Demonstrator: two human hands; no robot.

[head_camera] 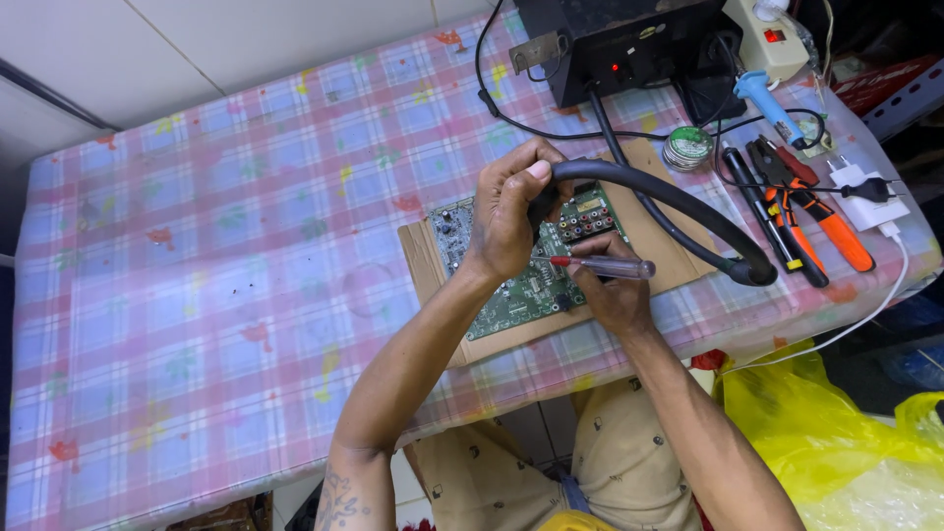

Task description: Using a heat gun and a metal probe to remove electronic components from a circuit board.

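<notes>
Both hands are working over a green circuit board (pixel 516 285), which is lying on a sheet of cardboard (pixel 433 270) directly beneath them. Left hand (pixel 506 211) is clamping a black wand (pixel 590 175), its thick black hose (pixel 688 202) arching away to the right and partly hiding the board's row of sockets. Right hand (pixel 610 290) is gripping a clear-handled screwdriver (pixel 605 265) (red at the tip end), pointing it leftward until it is touching or nearly touching the left hand. Beyond the hands, a black station box (pixel 629 44) is showing a red light, with cables trailing from it. Right of the hands, a solder tin (pixel 686 147), a blue soldering iron (pixel 767 103), orange-handled pliers (pixel 821 221) and a white charger (pixel 865 187) are lying on the plaid tablecloth (pixel 216 246). Below the right forearm, a yellow plastic bag (pixel 836 433) is sitting off the table.
</notes>
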